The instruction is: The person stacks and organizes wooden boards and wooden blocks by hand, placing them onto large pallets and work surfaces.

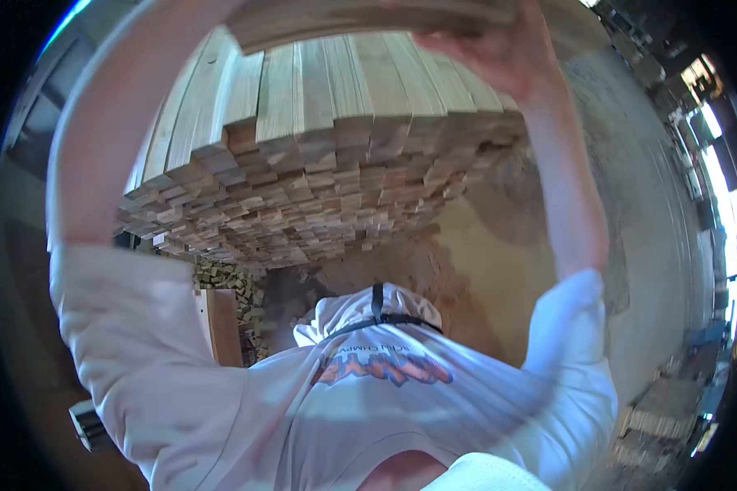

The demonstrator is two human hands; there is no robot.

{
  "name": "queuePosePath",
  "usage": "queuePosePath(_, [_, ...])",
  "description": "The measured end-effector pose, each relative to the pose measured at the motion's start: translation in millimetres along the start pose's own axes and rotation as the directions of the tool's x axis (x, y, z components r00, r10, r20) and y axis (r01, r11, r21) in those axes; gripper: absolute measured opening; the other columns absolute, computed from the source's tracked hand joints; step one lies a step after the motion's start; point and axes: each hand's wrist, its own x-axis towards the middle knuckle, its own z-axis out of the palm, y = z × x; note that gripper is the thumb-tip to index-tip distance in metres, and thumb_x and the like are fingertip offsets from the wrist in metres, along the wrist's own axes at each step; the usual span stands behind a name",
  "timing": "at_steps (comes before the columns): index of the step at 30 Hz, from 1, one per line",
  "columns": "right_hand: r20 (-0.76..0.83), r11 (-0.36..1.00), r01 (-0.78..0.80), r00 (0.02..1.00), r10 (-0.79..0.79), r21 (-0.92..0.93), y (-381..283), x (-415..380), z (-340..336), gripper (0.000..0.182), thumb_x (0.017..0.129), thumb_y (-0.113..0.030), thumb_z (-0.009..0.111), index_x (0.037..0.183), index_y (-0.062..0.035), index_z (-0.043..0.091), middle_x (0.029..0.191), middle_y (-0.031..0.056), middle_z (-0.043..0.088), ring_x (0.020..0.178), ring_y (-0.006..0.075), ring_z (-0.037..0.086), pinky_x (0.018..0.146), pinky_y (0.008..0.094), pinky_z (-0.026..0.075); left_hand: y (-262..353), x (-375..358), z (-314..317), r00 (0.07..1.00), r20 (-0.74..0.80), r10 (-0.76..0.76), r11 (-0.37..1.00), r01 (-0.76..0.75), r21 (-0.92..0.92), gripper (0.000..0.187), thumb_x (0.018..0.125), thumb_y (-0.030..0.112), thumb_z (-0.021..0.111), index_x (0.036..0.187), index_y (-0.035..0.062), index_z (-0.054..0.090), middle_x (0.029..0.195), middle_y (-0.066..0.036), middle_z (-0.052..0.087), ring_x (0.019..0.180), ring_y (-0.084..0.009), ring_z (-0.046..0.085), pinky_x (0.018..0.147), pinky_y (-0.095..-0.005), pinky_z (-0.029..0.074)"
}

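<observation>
A wooden board (368,23) is held up across the top of the head view, over a tall stack of timber pieces (319,90). My right hand (499,61) grips the board's right part, its fingers beneath the lower edge and somewhat blurred. On the other side my left forearm (110,155) rises toward the board's left end. My left hand itself is cut off by the top edge, so its hold cannot be seen. The stacked pieces lie lengthwise, their cut ends facing me.
Small wood offcuts (241,307) are piled low at left, beside an upright wooden piece (221,327). The dusty floor (491,270) runs along the stack's right side. Stacked material (663,409) stands at far lower right.
</observation>
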Motion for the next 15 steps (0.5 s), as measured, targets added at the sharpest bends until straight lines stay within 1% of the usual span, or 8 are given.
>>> queuePosePath(2, [0.412,0.842,-0.465,0.848,0.334,0.274,29.9,11.3,-57.2,0.084,0.083,-0.066,0.054,0.132,0.0016,0.051,0.112,0.0168,0.063,0.090,0.0247,0.067,0.076,0.0363,0.057,-25.4,48.7,26.6,0.992,0.068,0.104,0.973,-0.088,-0.211,0.075,0.057,0.019,0.086,0.126,0.0030,0.060,0.106,-0.017,0.069,0.098,-0.0301,0.066,0.084,-0.0404,0.053])
queuePosePath(3, [0.685,0.634,-0.721,0.613,0.394,0.280,35.2,13.8,-87.1,0.090,0.086,-0.076,0.045,0.128,0.0024,0.058,0.102,0.0166,0.070,0.079,0.0237,0.073,0.067,0.0332,0.060,-32.1,64.0,53.1,0.987,0.068,0.147,0.949,-0.122,-0.291,0.073,0.055,0.019,0.086,0.122,0.0022,0.063,0.108,-0.017,0.070,0.098,-0.0299,0.066,0.083,-0.0412,0.053])
queuePosePath(4, [0.805,0.677,-0.722,0.482,0.345,0.142,39.7,-1.8,-113.6,0.087,0.085,-0.075,0.050,0.128,0.0008,0.059,0.102,0.0156,0.071,0.080,0.0224,0.073,0.065,0.0319,0.059,-38.2,77.4,80.0,0.989,0.064,0.131,0.950,-0.106,-0.295,0.073,0.055,0.019,0.086,0.122,0.0022,0.063,0.108,-0.017,0.070,0.098,-0.0299,0.066,0.083,-0.0412,0.053])
queuePosePath(9, [0.851,0.843,-0.538,0.442,0.284,-0.002,33.4,-77.2,-117.5,0.064,0.080,-0.045,0.078,0.124,-0.0018,0.062,0.098,0.0128,0.072,0.077,0.0225,0.073,0.067,0.0318,0.058,-19.2,81.3,87.7,0.981,0.194,-0.008,0.955,0.065,-0.289,0.068,0.056,0.018,0.086,0.118,0.0004,0.065,0.099,-0.020,0.071,0.091,-0.0301,0.068,0.078,-0.0412,0.055])
queuePosePath(10, [0.738,0.983,-0.163,0.653,0.172,-0.085,32.9,-80.1,-102.4,0.060,0.076,-0.038,0.082,0.121,-0.0024,0.064,0.097,0.0120,0.072,0.080,0.0230,0.072,0.070,0.0321,0.058,-18.2,70.6,81.5,0.974,0.202,-0.101,0.912,0.172,-0.372,0.067,0.056,0.014,0.085,0.119,-0.0005,0.065,0.099,-0.020,0.071,0.089,-0.0302,0.067,0.075,-0.0409,0.055])
queuePosePath(12, [0.529,0.816,0.412,0.834,-0.158,-0.405,36.7,-74.0,-85.2,0.052,0.071,-0.031,0.086,0.110,-0.0031,0.067,0.098,0.0101,0.071,0.089,0.0237,0.070,0.078,0.0339,0.055,-27.5,37.0,58.3,0.992,0.063,-0.109,0.957,0.122,-0.262,0.060,0.059,0.010,0.082,0.115,-0.0038,0.065,0.096,-0.018,0.072,0.089,-0.0289,0.068,0.074,-0.0396,0.055])
queuePosePath(13, [0.529,0.826,0.406,0.834,-0.160,-0.392,42.8,-64.8,-84.3,0.052,0.071,-0.031,0.086,0.110,-0.0031,0.067,0.098,0.0101,0.071,0.089,0.0237,0.070,0.078,0.0339,0.055,-29.8,15.8,46.6,0.945,0.253,-0.206,0.825,0.307,-0.475,0.058,0.062,0.007,0.080,0.117,-0.0032,0.064,0.101,-0.017,0.071,0.093,-0.0266,0.067,0.077,-0.0387,0.054])
queuePosePath(15, [0.356,0.721,0.395,0.909,-0.217,-0.569,62.8,-35.7,-91.3,0.049,0.071,-0.033,0.086,0.105,-0.0028,0.067,0.101,0.0095,0.071,0.087,0.0253,0.069,0.078,0.0354,0.055,-52.1,-26.4,40.8,0.936,0.133,-0.326,0.883,0.352,-0.311,0.047,0.063,0.012,0.083,0.105,-0.0002,0.064,0.101,-0.014,0.068,0.094,-0.0242,0.064,0.079,-0.0393,0.051])
